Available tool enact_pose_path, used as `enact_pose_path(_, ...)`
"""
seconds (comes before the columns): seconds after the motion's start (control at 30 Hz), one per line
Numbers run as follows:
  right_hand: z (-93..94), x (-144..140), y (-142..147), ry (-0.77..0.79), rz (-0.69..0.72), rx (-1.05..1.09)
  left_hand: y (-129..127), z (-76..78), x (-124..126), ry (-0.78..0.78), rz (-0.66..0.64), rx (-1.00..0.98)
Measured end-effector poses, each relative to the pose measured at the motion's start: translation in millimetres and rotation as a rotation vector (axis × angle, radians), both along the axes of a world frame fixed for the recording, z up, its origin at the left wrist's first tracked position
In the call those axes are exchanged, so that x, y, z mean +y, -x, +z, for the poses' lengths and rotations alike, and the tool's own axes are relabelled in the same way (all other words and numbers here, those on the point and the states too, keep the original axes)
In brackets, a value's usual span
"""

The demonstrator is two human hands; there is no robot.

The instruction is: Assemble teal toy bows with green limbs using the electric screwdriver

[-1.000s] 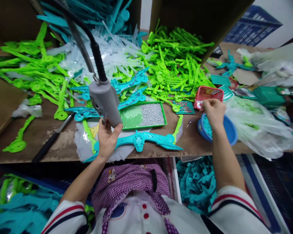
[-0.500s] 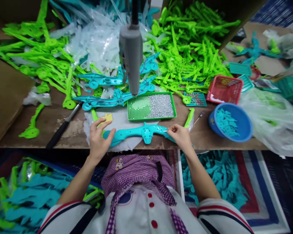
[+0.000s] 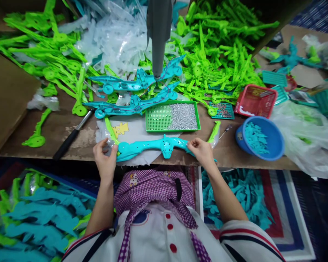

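**Teal bow held at both ends**

Teal plastic, shaped like a toy bow (image 3: 153, 146), lies across a white cloth (image 3: 142, 133) at the near edge of the desk (image 3: 57, 133). The left hand (image 3: 105, 160) pinches its left tip, fingers closed on it; the right hand (image 3: 202, 151) grips the right limb likewise. Just behind sits a green tray (image 3: 172, 117) of silver screws, beneath a hanging grey screwdriver (image 3: 158, 32). A blue bowl (image 3: 259, 137) stands to the right.

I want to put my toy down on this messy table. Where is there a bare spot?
The biggest bare brown patch lies left of the white cloth, between the black-handled tool and the lone green plastic piece. A smaller strip sits before the round blue plastic bowl. The back is buried under green plastic parts.
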State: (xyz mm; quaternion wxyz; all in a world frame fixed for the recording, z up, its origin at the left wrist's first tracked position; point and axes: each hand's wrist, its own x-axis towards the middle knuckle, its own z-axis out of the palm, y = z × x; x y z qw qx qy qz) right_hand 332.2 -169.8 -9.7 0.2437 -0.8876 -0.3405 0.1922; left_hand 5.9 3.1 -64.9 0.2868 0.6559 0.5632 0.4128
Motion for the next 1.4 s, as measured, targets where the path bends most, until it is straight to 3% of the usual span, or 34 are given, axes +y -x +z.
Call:
enact_pose_path(0.17, -1.7, 2.0, 1.7, 0.17, 0.063, -0.153, -0.5, -7.5, 1.0, -0.018, 0.04, 0.002)
enact_pose_path(0.27, 10.0, 0.3, 3.1, 0.245, 0.117, -0.211, 0.7, -10.4, 2.2, 0.001, 0.058, 0.001)
enact_pose_path(0.37, 42.2, 10.8, 16.2, 0.071, 0.108, -0.155, 0.6, -10.8, 3.7, 0.064, 0.051, 0.001)
enact_pose_path(0.47, 78.7, 39.9, 42.3, -0.401, 0.087, 0.105, -0.3, -8.8, 6.2, 0.088, 0.026, 0.016)
enact_pose_path(0.53, 88.6, 57.9, 61.7, -0.579, 0.213, 0.352, -0.9, -6.9, 7.5, 0.108, 0.01, -0.015)
enact_pose_path(0.6, 78.3, 64.2, 81.2, -0.503, 0.47, 0.622, -1.1, -4.8, 6.6, 0.152, 0.002, -0.082)
enact_pose_path(0.67, 50.0, 57.7, 103.3, -0.297, 0.667, 0.87, -1.2, -2.1, 1.1, 0.18, 0.018, -0.162)
enact_pose_path(0.7, 32.3, 51.5, 116.0, -0.231, 0.661, 0.978, -1.2, -0.2, -3.8, 0.183, 0.04, -0.207)
enact_pose_path(0.73, 14.8, 44.7, 129.8, -0.216, 0.569, 1.089, -1.2, 2.2, -10.1, 0.184, 0.068, -0.259)
enact_pose_path(0.8, -13.8, 33.5, 158.8, -0.256, 0.283, 1.337, -0.6, 9.2, -25.7, 0.199, 0.13, -0.384)
enact_pose_path(0.87, -28.4, 29.5, 184.3, -0.314, 0.031, 1.517, 1.2, 18.6, -41.8, 0.259, 0.163, -0.526)
enact_pose_path(0.97, -28.9, 36.2, 204.2, -0.347, -0.098, 1.633, 6.4, 35.0, -57.5, 0.421, 0.143, -0.747)
enact_pose_path(1.17, -16.5, 55.0, 200.8, -0.276, -0.106, 1.62, 13.4, 57.9, -51.9, 0.713, -0.015, -1.056)
enact_pose_path(1.4, -16.4, 60.2, 207.7, -0.277, -0.208, 1.588, 3.9, 46.5, -47.5, 0.737, 0.23, -1.21)
